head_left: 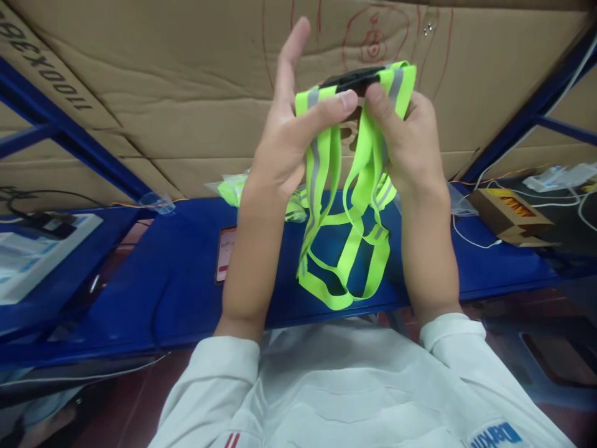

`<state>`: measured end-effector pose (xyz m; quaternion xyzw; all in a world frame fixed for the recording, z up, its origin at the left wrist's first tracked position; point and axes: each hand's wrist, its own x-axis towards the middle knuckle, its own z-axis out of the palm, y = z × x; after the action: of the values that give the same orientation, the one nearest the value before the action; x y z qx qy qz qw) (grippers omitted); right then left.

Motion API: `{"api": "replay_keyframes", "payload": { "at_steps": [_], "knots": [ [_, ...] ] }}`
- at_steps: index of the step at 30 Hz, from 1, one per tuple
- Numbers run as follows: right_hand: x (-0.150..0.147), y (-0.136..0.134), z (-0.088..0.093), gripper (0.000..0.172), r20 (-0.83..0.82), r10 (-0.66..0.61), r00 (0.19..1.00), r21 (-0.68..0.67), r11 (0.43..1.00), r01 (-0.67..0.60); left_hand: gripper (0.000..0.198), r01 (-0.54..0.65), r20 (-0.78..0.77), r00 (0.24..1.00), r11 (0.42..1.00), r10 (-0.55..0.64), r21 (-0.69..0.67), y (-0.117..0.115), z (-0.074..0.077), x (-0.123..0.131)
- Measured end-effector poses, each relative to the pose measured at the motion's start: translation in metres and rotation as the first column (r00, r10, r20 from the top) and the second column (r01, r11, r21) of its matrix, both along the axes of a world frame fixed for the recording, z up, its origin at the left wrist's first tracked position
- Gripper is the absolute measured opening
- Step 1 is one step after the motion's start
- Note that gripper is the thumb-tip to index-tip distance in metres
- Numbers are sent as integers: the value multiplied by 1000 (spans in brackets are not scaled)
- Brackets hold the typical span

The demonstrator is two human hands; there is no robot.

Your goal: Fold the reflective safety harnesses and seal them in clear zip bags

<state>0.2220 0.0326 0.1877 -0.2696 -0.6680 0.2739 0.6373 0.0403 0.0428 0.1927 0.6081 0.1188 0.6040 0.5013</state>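
Both my hands hold up a neon-yellow reflective harness (317,165) with grey stripes, its straps hanging in loops over the blue table. My left hand (291,124) grips the strap beside a black buckle (357,79), thumb pressed on it and index finger stretched upward. On the other side of the buckle, my right hand (410,134) pinches the doubled strap between thumb and fingers. Most fingertips are hidden behind the straps. Behind the harness, more neon-yellow strapping (231,190), partly in clear plastic, lies on the table.
The blue table (135,280) backs onto a cardboard wall (196,68) with red drawings. A phone (226,252) lies by my left forearm. To the right are an opened cardboard box (510,214) and a white cable (476,242). Blue metal bars (79,140) flank both sides.
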Motion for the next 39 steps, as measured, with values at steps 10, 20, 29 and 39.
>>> {"api": "replay_keyframes", "payload": {
  "at_steps": [10,20,29,39],
  "knots": [
    [5,9,1,50,28,-4,1000,-87,996,7,62,-155,-295,940,984,173,82,15,-19,18],
    [1,19,-4,42,-87,-112,990,-9,994,112,58,-115,-335,936,993,112,10,3,-21,20],
    [-11,31,-20,56,17,11,1000,-98,995,-9,63,-26,-215,976,999,34,38,16,-27,19],
    [22,-8,8,56,520,-261,813,321,942,97,53,-17,-370,929,1000,22,17,21,-29,0]
  ]
}}
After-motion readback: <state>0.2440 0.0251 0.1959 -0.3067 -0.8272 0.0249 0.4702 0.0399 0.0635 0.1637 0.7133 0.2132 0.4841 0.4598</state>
